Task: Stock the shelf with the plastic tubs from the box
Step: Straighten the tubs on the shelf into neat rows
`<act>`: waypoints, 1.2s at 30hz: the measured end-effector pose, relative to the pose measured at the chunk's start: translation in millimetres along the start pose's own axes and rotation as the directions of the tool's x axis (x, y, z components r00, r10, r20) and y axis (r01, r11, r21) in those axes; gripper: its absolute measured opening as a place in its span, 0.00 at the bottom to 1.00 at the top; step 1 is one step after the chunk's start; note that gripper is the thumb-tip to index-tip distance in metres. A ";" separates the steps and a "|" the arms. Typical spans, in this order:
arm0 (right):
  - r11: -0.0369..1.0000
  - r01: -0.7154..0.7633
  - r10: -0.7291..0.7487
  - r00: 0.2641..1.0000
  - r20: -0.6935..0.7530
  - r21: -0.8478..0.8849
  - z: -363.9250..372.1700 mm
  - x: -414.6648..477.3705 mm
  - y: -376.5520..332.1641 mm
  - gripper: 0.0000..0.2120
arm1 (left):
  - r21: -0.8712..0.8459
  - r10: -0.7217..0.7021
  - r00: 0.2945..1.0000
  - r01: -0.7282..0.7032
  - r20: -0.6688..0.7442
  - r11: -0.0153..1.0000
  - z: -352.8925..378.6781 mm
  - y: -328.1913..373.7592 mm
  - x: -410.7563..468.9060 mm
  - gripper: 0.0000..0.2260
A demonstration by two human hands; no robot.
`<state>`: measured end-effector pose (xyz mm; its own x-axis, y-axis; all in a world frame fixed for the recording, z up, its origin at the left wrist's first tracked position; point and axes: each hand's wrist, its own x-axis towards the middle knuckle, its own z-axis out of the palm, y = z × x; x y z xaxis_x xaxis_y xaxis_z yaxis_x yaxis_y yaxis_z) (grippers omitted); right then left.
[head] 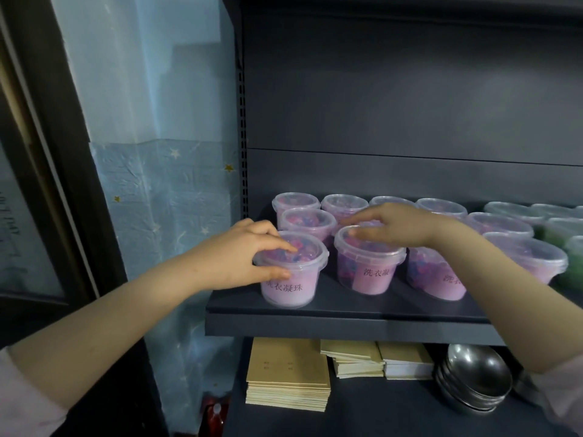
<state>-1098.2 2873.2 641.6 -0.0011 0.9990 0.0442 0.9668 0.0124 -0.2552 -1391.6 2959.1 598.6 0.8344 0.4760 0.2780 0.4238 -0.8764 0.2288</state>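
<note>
Several clear plastic tubs with pink labels and pink-blue beads stand in rows on the dark grey shelf (331, 313). My left hand (243, 250) grips the lid rim of the front left tub (290, 279), thumb on its side and fingers over the top. My right hand (394, 225) lies on the lid of the neighbouring front tub (369, 266), fingers stretched out flat over it. More pink tubs (307, 220) stand behind and to the right. The box is out of sight.
Green tubs (564, 228) fill the shelf's right end. On the shelf below lie stacks of tan booklets (288, 373) and nested steel bowls (476, 380). A blue star-patterned wall covering (164, 197) and a dark door frame stand to the left.
</note>
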 end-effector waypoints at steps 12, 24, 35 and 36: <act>0.998 -0.033 0.027 0.994 -0.109 -0.052 24.3 71.7 -29.0 0.17 | -0.037 -0.044 0.998 0.045 0.037 0.998 -19.5 -34.0 -23.0 0.25; 0.998 -0.040 0.045 0.994 -0.095 0.057 33.4 78.5 -40.1 0.20 | -0.034 -0.024 0.999 0.025 0.026 0.999 -22.3 -40.6 -32.8 0.24; 0.978 -0.117 0.115 0.993 0.020 0.170 -0.8 -21.6 24.7 0.22 | -0.040 0.049 0.997 -0.051 -0.067 0.998 2.9 0.7 -15.8 0.27; 0.985 -0.119 0.112 0.992 0.059 0.126 -0.6 -25.2 30.2 0.25 | -0.025 0.041 0.996 -0.043 -0.080 0.999 5.1 4.4 -11.6 0.27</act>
<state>-1068.9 2848.3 633.3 0.0920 0.9949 -0.0418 0.9202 -0.1009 -0.3781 -1397.5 2949.3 591.6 0.8204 0.4437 0.3606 0.3781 -0.8941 0.2400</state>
